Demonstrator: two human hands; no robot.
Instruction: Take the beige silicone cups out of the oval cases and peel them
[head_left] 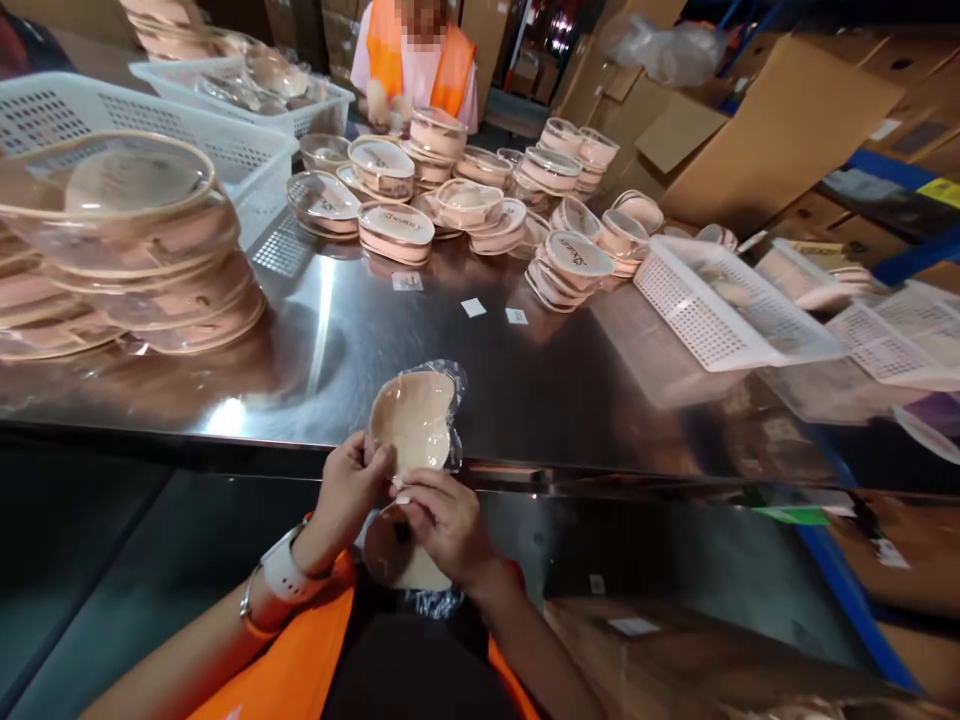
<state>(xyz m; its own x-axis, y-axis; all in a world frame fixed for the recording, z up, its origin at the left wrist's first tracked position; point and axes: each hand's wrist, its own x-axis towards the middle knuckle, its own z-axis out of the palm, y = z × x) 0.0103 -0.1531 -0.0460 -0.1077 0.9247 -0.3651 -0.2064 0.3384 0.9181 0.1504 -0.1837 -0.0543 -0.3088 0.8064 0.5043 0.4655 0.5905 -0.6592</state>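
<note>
A beige stick-on bra (412, 420) is held at the table's front edge, its two shiny cups lined with clear film that sticks out at the rims. One cup points away over the steel table; the other cup (397, 555) hangs nearer my body, partly covered by my fingers. My left hand (356, 490) is closed, pinching the lower left rim of the far cup. Closed at the joint between the cups is my right hand (446, 520), with thumb and fingers together. The joint itself is mostly hidden by the fingertips.
Stacks of clear-lidded pink cases (142, 240) stand at left, with more cases (397, 235) across the back. White baskets (697, 300) sit at right, another basket (262, 180) at left. Small white labels (473, 308) lie mid-table. A person (420, 60) in an orange vest is opposite.
</note>
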